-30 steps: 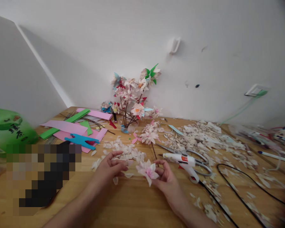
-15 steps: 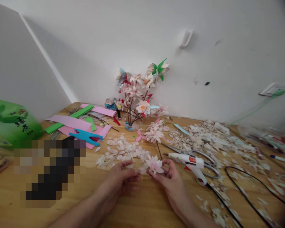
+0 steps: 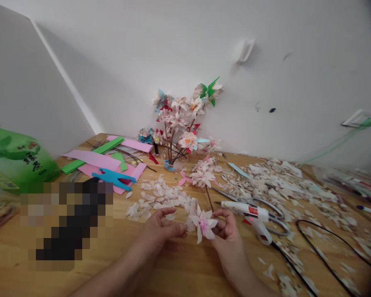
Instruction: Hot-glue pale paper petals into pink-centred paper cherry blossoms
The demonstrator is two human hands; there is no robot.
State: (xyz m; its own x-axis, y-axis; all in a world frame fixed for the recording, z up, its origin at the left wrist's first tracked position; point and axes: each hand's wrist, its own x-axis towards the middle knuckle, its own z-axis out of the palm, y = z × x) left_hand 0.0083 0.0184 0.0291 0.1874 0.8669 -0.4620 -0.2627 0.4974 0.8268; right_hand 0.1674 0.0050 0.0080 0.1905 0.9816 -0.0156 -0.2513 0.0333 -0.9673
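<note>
White wall rises behind a wooden tabletop. At far left sits a green plastic bag, with a pixelated, unreadable patch on the wood just beside it. Next come pink and green paper strips under a blue paper cutout, then a branch of paper blossoms in a small glass vase against the wall. Loose paper petals scatter in front of the vase. The left hand curls, its fingertips at the left edge of a pale pink paper flower, which hangs in the air between both hands. The right hand pinches the flower's right side. Beyond lie a white hot glue gun, scissors, and a black cord among heaped petals.
</note>
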